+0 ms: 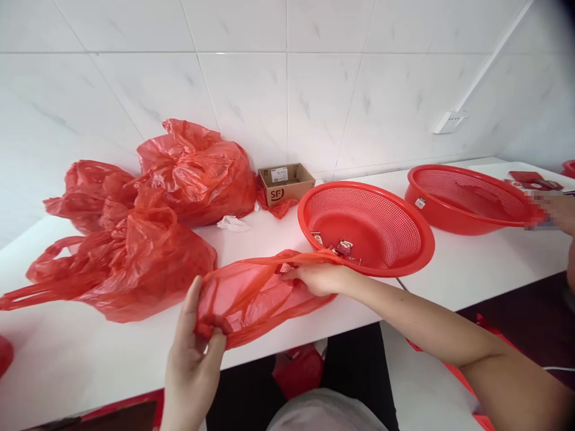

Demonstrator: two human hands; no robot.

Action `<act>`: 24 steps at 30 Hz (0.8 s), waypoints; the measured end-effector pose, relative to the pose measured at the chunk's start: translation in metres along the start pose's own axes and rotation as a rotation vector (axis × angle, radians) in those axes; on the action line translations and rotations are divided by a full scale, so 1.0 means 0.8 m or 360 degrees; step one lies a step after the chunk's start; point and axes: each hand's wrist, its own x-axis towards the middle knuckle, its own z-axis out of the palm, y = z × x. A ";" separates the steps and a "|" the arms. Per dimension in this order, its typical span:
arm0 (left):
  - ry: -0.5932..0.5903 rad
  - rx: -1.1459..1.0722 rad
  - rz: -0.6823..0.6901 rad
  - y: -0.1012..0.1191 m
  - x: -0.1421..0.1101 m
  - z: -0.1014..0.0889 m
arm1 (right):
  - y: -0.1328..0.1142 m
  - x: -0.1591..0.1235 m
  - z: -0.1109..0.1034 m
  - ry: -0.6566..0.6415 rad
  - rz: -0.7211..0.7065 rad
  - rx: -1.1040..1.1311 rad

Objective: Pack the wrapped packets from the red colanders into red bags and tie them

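Observation:
A thin red plastic bag [251, 299] is spread open above the front of the white table. My left hand [193, 359] is closed on the bag's left edge, thumb and fingers pinching the film. My right hand [314, 278] reaches into the bag's mouth from the right, fingers drawn together at a small red and whitish thing [286, 268], too small to make out. Right behind that hand stands a round red plastic basket [395, 239] with perforated walls. Several small red packets with white labels [345, 246] lie at its near left side.
Several full red plastic bags [193, 179] sit at the left, by a small cardboard box [291, 190] and a crumpled white tissue [232, 224]. A second red basket [458, 221] stands at the right, with another person's hand [559, 209] at its rim. A tiled wall [242, 90] rises behind.

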 end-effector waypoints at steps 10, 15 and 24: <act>-0.0100 -0.0079 -0.0082 0.001 0.003 0.019 | -0.044 -0.020 -0.025 0.0336 -0.0403 0.0312; -0.0150 -0.0050 -0.0048 0.005 0.001 0.019 | 0.001 0.001 -0.095 0.0924 -0.0129 0.0154; 0.0020 0.0132 0.0011 -0.006 -0.017 0.016 | 0.111 0.024 -0.079 0.0393 0.0298 0.0110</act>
